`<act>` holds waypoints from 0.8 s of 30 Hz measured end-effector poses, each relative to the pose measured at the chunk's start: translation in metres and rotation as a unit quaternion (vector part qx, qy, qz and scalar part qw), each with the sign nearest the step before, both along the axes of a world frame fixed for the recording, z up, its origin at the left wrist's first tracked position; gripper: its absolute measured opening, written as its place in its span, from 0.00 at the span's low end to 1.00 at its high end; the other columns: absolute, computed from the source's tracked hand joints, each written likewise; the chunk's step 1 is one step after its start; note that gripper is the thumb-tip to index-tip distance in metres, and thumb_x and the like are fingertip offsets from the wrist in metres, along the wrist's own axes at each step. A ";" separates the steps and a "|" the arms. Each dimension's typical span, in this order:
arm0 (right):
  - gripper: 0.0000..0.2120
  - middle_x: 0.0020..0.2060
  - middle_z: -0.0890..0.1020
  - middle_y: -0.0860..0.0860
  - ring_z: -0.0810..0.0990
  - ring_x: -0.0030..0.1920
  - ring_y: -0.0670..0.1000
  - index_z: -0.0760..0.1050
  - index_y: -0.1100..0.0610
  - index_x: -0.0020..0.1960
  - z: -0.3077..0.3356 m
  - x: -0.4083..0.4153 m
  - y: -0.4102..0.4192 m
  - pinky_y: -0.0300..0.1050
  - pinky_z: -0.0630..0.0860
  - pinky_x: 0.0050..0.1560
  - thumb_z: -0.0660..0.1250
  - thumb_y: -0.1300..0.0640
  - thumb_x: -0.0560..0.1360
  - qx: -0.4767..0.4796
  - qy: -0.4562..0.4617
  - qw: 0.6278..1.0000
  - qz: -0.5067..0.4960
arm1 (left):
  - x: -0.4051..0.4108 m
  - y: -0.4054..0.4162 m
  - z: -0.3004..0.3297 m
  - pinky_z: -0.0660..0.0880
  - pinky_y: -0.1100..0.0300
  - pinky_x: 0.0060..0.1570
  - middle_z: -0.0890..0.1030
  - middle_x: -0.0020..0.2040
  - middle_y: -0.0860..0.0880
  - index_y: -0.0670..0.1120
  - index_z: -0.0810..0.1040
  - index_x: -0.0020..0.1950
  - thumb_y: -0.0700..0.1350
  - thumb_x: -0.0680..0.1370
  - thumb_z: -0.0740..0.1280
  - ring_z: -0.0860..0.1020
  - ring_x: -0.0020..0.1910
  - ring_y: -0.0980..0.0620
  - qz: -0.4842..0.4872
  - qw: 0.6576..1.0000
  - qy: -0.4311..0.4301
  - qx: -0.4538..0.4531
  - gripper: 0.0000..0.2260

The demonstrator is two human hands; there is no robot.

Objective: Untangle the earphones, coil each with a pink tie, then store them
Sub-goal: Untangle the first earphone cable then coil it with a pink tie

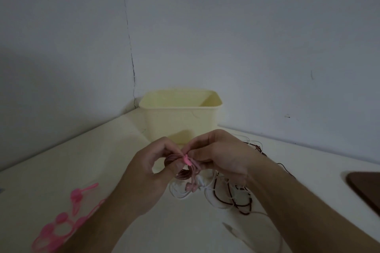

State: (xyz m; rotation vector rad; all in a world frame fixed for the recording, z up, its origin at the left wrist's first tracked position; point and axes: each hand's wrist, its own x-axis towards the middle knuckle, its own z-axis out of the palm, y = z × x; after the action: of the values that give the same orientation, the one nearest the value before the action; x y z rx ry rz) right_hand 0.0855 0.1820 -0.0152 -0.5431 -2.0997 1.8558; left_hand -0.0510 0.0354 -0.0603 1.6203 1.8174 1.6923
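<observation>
Fastening: both hands meet above the tabletop (61, 156) to cinch a pink tie (187, 160) round a coiled pink earphone (182, 172), held up so the loops cannot spring apart.
Left hand: the left hand (148, 172) clamps the coil between thumb and curled fingers, apparently to steady it.
Right hand: the right hand (222, 158) pinches the tie's end at the top of the coil, seemingly to pull it snug.
Earbuds: the pink buds (190, 187) dangle just below the hands.
Still tangled: white and dark cords (232, 195) lie heaped under the right hand, awaiting their turn.
Spare ties (59, 222): laid out beside the left forearm, within easy reach.
Storage: a cream bin (181, 117) stands open just beyond the hands.
</observation>
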 end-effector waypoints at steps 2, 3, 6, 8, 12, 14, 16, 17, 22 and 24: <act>0.06 0.44 0.86 0.67 0.84 0.42 0.59 0.85 0.68 0.51 0.001 -0.001 -0.003 0.51 0.84 0.46 0.69 0.72 0.78 0.019 0.006 1.000 -0.012 | 0.002 -0.001 0.001 0.75 0.52 0.48 0.81 0.41 0.48 0.46 0.81 0.48 0.47 0.75 0.75 0.80 0.44 0.50 -0.029 0.998 -0.051 0.016 0.08; 0.05 0.46 0.86 0.69 0.84 0.43 0.61 0.85 0.67 0.51 0.001 -0.002 -0.004 0.54 0.84 0.49 0.71 0.71 0.78 0.030 0.010 0.999 -0.017 | 0.003 -0.001 0.002 0.74 0.50 0.47 0.81 0.41 0.44 0.43 0.80 0.49 0.49 0.74 0.74 0.80 0.44 0.48 -0.041 0.996 -0.075 0.022 0.11; 0.04 0.44 0.87 0.66 0.87 0.42 0.62 0.86 0.65 0.49 0.003 -0.004 -0.008 0.57 0.86 0.53 0.72 0.69 0.78 0.114 0.004 0.993 -0.036 | 0.005 -0.001 0.002 0.71 0.51 0.42 0.78 0.40 0.35 0.40 0.78 0.48 0.53 0.72 0.73 0.76 0.39 0.45 -0.046 0.992 -0.110 0.032 0.17; 0.07 0.41 0.88 0.63 0.87 0.39 0.59 0.86 0.63 0.47 0.003 -0.006 -0.010 0.54 0.87 0.48 0.69 0.69 0.79 0.176 -0.003 0.983 -0.053 | 0.008 0.001 0.003 0.70 0.56 0.38 0.74 0.38 0.32 0.40 0.77 0.45 0.55 0.70 0.73 0.72 0.36 0.46 -0.033 0.990 -0.134 0.033 0.18; 0.10 0.37 0.87 0.55 0.85 0.33 0.48 0.84 0.57 0.43 -0.001 -0.011 -0.016 0.44 0.82 0.36 0.68 0.68 0.78 0.280 -0.006 0.956 -0.089 | 0.013 0.003 0.003 0.67 0.60 0.34 0.70 0.34 0.35 0.41 0.74 0.39 0.54 0.71 0.73 0.68 0.34 0.48 -0.007 0.985 -0.172 0.029 0.18; 0.10 0.37 0.87 0.51 0.86 0.35 0.48 0.83 0.54 0.43 -0.003 -0.012 -0.018 0.46 0.83 0.38 0.69 0.67 0.78 0.297 -0.008 0.949 -0.104 | 0.013 0.002 0.005 0.65 0.56 0.36 0.70 0.32 0.41 0.44 0.74 0.37 0.51 0.73 0.72 0.67 0.34 0.48 0.002 0.983 -0.185 0.022 0.13; 0.11 0.39 0.86 0.48 0.85 0.37 0.47 0.82 0.53 0.46 -0.004 -0.013 -0.019 0.44 0.83 0.39 0.68 0.67 0.78 0.316 -0.002 0.942 -0.114 | 0.014 0.002 0.007 0.64 0.56 0.36 0.68 0.31 0.45 0.48 0.73 0.34 0.48 0.73 0.71 0.66 0.34 0.49 0.006 0.980 -0.199 0.020 0.11; 0.10 0.40 0.85 0.47 0.85 0.37 0.46 0.82 0.52 0.48 -0.004 -0.013 -0.019 0.42 0.82 0.38 0.68 0.67 0.78 0.325 0.004 0.938 -0.120 | 0.015 0.003 0.008 0.63 0.56 0.36 0.67 0.30 0.47 0.49 0.72 0.34 0.47 0.72 0.71 0.65 0.34 0.49 0.006 0.978 -0.206 0.020 0.11; 0.12 0.44 0.83 0.47 0.85 0.40 0.48 0.78 0.52 0.55 -0.009 -0.013 -0.021 0.46 0.84 0.40 0.65 0.68 0.80 0.330 0.020 0.934 -0.137 | 0.012 0.004 0.009 0.58 0.54 0.37 0.64 0.30 0.47 0.46 0.69 0.35 0.46 0.71 0.71 0.62 0.35 0.48 0.004 0.975 -0.221 0.011 0.11; 0.13 0.44 0.83 0.48 0.86 0.40 0.50 0.78 0.52 0.55 -0.009 -0.012 -0.022 0.52 0.85 0.42 0.64 0.68 0.80 0.317 0.027 0.937 -0.142 | 0.011 0.004 0.008 0.58 0.53 0.37 0.65 0.31 0.46 0.45 0.69 0.36 0.46 0.71 0.71 0.62 0.35 0.47 0.003 0.975 -0.222 0.007 0.11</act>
State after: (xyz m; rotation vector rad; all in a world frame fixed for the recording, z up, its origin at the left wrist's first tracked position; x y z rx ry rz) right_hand 0.0733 0.1603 -0.0238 -0.5745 -2.2664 0.9459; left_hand -0.0401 0.0395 -0.0518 1.1188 1.5894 1.8826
